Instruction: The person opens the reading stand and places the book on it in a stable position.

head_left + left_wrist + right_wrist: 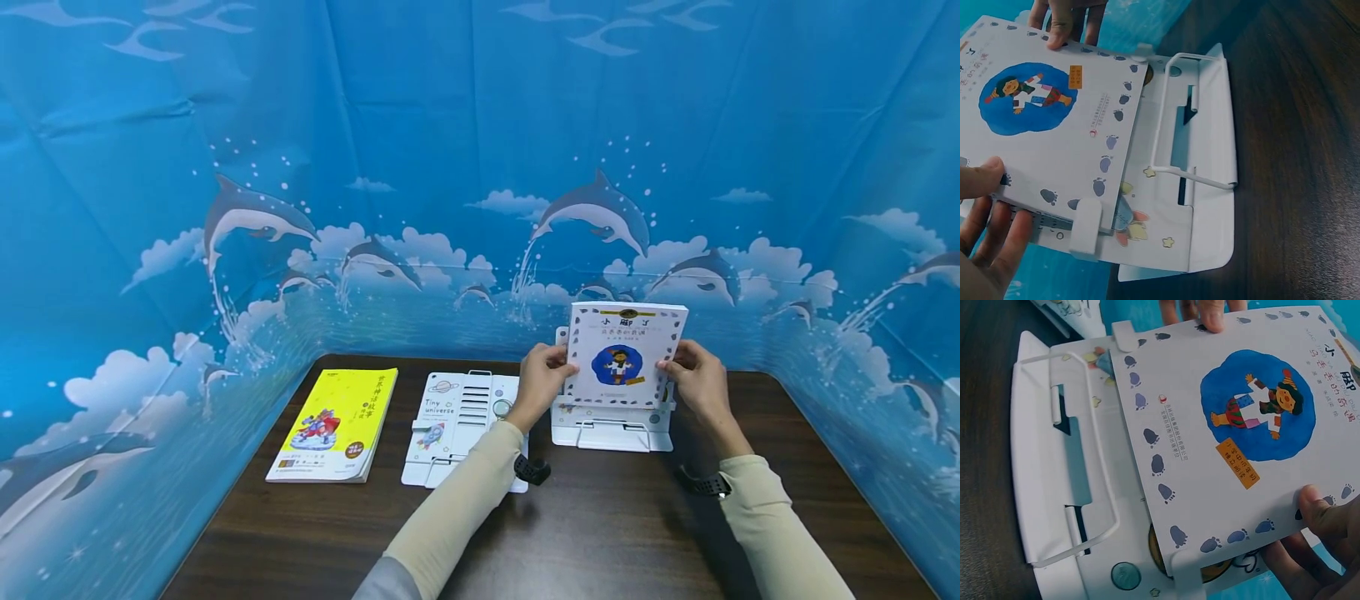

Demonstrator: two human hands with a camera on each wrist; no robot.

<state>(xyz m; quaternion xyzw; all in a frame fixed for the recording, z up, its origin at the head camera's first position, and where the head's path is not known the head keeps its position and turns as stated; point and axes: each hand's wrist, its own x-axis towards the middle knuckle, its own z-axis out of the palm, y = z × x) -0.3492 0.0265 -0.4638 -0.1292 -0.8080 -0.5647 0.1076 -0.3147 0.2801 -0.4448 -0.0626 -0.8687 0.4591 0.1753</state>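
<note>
Along the left edge of the dark wood-grain table, by its far left corner, a yellow paperback lies flat, cover up. Next to it, near the far edge, a white "Tiny universe" book stand lies folded flat (a planet and a rocket decorate it), partly hidden behind the left forearm's cream sleeve.

Further right, the left hand pinches one side of a white children's book, thumb on the front cover and fingers behind. This book, bordered with footprints around a blue patch with a small figure, sits upright and leaning back on a second white book stand, close to the far edge and right of its middle. White clips show at its lower corners, and a wire loop spans the stand's base. On the book's other side the right hand pinches likewise, thumb in front, fingers behind. A blue dolphin backdrop hangs beyond the far edge.
</note>
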